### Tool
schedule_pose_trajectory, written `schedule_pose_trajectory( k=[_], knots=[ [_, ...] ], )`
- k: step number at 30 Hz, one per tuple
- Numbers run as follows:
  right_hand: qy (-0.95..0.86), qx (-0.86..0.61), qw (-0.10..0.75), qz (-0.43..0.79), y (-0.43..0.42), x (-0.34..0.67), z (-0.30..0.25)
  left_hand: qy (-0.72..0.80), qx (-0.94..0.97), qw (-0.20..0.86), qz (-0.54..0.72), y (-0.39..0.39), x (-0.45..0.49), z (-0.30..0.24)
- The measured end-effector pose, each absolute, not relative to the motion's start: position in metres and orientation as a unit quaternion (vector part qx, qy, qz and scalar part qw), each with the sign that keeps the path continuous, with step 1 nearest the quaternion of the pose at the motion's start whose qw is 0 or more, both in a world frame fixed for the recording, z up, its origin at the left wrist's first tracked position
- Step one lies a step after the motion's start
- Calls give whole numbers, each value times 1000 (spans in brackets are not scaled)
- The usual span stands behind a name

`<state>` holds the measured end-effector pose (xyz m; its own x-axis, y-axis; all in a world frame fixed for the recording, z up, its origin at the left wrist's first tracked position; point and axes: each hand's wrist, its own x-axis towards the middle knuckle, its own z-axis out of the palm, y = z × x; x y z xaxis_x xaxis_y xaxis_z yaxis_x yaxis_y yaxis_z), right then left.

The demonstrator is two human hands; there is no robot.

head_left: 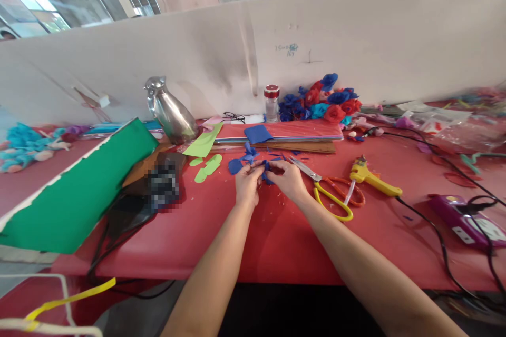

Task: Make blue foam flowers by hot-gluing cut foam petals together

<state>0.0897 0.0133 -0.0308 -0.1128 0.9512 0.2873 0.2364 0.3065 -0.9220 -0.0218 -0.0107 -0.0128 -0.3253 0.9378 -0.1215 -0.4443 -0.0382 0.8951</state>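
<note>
My left hand [249, 181] and my right hand [288, 178] meet over the red table, with fingers closed on a small blue paper piece [266, 166] between them. Its exact shape is partly hidden by my fingertips. Just behind my left hand lie loose blue petal-shaped cutouts [235, 166]. Scissors [334, 197] with yellow and red handles rest beside my right hand, blades pointing toward the blue scraps. Light green cutouts [208, 168] lie to the left. A folded blue paper square [258, 134] sits on the stacked sheets behind.
A yellow glue gun [373, 179] with a black cord lies right of the scissors, near a purple power strip [466, 224]. Behind stand a steel jug [172, 110], a red-lidded jar [272, 104] and red and blue paper flowers [328, 100]. A green board [83, 195] leans at left.
</note>
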Motion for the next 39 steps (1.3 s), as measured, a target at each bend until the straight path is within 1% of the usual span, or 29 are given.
schedule_pose_trajectory(
  k=[3, 10, 13, 16, 22, 29, 39],
  knots=[
    [-655, -460, 476, 364, 14, 90, -32, 465, 266, 518, 667, -11, -22, -12],
    [-545, -446, 502, 502, 20, 93, -28, 478, 264, 477, 689, -8, -24, -16],
    [-518, -434, 507, 534, 21, 96, -24, 489, 272, 466, 686, -8, -22, -16],
    [-517, -421, 500, 553, 20, 96, -21, 488, 268, 478, 680, -9, -21, -15],
    [-527, -424, 491, 549, 19, 98, -17, 476, 269, 519, 658, -11, -22, -13],
    [-542, -425, 489, 535, 20, 104, -14, 461, 296, 533, 645, -13, -21, -11],
    [-522, -409, 506, 552, 24, 104, -20, 468, 298, 549, 625, -14, -19, -11]
  ],
)
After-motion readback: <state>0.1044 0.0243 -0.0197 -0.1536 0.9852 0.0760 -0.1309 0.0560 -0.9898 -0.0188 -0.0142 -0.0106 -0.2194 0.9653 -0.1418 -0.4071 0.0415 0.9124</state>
